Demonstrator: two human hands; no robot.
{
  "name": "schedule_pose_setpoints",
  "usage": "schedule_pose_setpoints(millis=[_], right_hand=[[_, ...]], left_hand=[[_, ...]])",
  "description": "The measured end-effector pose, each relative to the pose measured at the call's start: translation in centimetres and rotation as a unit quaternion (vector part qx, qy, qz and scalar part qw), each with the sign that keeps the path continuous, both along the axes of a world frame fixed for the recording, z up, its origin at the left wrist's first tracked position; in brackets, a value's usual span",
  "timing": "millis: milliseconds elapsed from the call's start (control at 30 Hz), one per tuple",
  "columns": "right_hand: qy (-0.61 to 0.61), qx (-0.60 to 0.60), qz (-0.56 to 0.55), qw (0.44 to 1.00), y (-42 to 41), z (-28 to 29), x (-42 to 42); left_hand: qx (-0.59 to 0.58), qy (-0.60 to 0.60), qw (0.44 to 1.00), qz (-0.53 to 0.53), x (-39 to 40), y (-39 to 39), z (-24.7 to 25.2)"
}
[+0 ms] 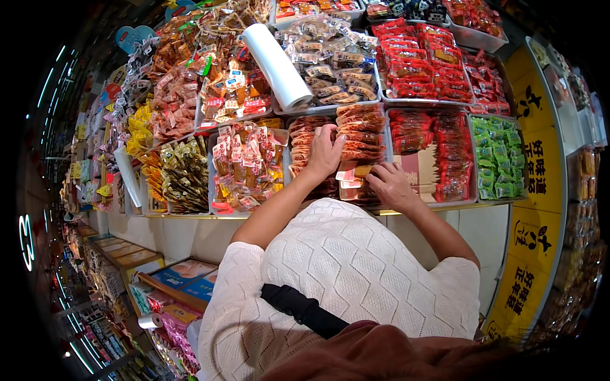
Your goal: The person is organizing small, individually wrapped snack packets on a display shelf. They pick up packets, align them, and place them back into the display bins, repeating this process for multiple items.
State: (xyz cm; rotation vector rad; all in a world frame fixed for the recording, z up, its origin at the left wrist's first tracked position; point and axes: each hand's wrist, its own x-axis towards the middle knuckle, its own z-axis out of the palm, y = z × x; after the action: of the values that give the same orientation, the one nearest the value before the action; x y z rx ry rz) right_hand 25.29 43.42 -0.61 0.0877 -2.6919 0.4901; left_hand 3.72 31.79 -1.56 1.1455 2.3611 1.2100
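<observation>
My left hand (327, 150) is at the left side of a row of red-brown snack packets (360, 131), which stand on edge one behind another. Its fingers are apart, and the fingertips are against the row. Lower and to the right, my right hand (391, 185) curls its fingers over the right edge of flatter-lying packets with red-and-white labels (351, 174) at the front of the same tray. The fingertips are partly hidden there, so I cannot tell whether they grip one. Another row of similar packets (305, 138) lies left of my left hand, which partly covers it.
A white roll of plastic bags (277, 66) lies across the trays behind. To the right, a plastic tray (391, 143) holds red packets and shows bare cardboard (421, 174). Green packets (498, 157) fill the far-right tray. Vacuum-packed snacks (250, 164) stand at left.
</observation>
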Motion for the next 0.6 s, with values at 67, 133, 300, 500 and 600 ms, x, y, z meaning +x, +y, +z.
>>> schedule_pose_setpoints(millis=[67, 133, 300, 500, 600], right_hand=[[0.031, -0.003, -0.015, 0.999, 0.5, -0.2, -0.6], [0.048, -0.007, -0.033, 0.998, 1.0, 0.0, -1.3], [0.047, -0.022, -0.067, 0.996, 1.8, 0.7, -3.5], [0.080, -0.077, -0.066, 0.992, 2.0, 0.9, -4.8], [0.159, -0.076, -0.099, 0.979, 1.1, 2.7, -4.2]], left_hand=[[0.010, 0.008, 1.000, -0.010, 0.2, -0.4, 1.0], [0.026, 0.020, 0.999, -0.028, 0.5, -0.9, 1.8], [0.006, 0.098, 0.988, -0.120, 1.7, -1.7, 3.8], [-0.114, 0.200, 0.966, -0.114, 3.3, -0.8, 3.6], [-0.134, 0.202, 0.962, -0.126, 3.3, -0.4, 2.4]])
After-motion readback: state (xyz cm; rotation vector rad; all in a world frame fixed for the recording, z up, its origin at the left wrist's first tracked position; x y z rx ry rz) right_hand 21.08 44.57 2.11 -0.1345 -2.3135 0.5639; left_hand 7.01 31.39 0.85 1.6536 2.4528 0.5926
